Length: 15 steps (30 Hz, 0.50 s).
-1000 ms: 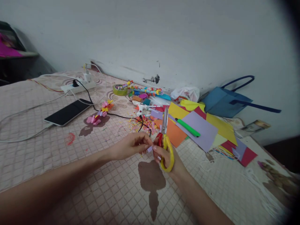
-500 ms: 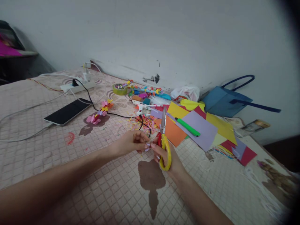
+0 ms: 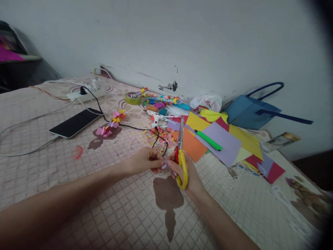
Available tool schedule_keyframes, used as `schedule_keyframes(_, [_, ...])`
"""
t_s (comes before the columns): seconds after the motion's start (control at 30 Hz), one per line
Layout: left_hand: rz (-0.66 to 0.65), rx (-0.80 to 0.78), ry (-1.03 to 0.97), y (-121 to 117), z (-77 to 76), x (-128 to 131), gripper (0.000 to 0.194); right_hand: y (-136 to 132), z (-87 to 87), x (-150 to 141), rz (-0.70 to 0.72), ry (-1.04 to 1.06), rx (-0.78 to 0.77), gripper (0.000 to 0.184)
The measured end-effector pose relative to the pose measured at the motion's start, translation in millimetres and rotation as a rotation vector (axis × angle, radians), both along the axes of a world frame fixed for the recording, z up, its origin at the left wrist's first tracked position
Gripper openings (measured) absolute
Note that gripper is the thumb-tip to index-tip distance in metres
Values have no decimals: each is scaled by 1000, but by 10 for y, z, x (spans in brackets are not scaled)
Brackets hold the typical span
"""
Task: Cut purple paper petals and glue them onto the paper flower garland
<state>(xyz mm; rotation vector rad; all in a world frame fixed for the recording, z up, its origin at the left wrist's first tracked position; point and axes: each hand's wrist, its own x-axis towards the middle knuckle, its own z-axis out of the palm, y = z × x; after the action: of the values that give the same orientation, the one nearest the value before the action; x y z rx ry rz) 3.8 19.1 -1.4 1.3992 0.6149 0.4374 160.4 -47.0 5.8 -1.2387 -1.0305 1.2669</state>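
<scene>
Probably a home room, with one end given over to paper crafts. Wall (image 3: 145,45) painted, scuffed and stained; desk (image 3: 117,215) right against it, grid-patterned top, brown motifs. Craft gear: coloured paper sheets (image 3: 222,144), glue gun (image 3: 155,121), tape roll (image 3: 133,100), scissors (image 3: 183,173), scraps (image 3: 166,136). Domestic stuff: power strip (image 3: 91,97), dark-screened device (image 3: 75,124), blue bag (image 3: 252,113). Can't tell which room.
</scene>
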Motion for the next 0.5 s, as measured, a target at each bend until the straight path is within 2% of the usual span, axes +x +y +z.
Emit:
schedule_keyframes(0.1, [46, 9, -12, 12, 49, -11, 22, 2, -35, 16, 19, 12, 19, 29])
schedule_keyframes(0.2, [155, 17, -66, 55, 137, -41, 22, -7, -79, 56, 117, -23, 41, 32])
schedule_keyframes(0.33, [298, 33, -141, 131, 257, -103, 22, -37, -127, 111, 238, -226, 50, 36])
schedule_keyframes(0.5, [391, 43, -209, 187, 333, -170, 20, -57, -101, 117, 255, -510, 70, 36])
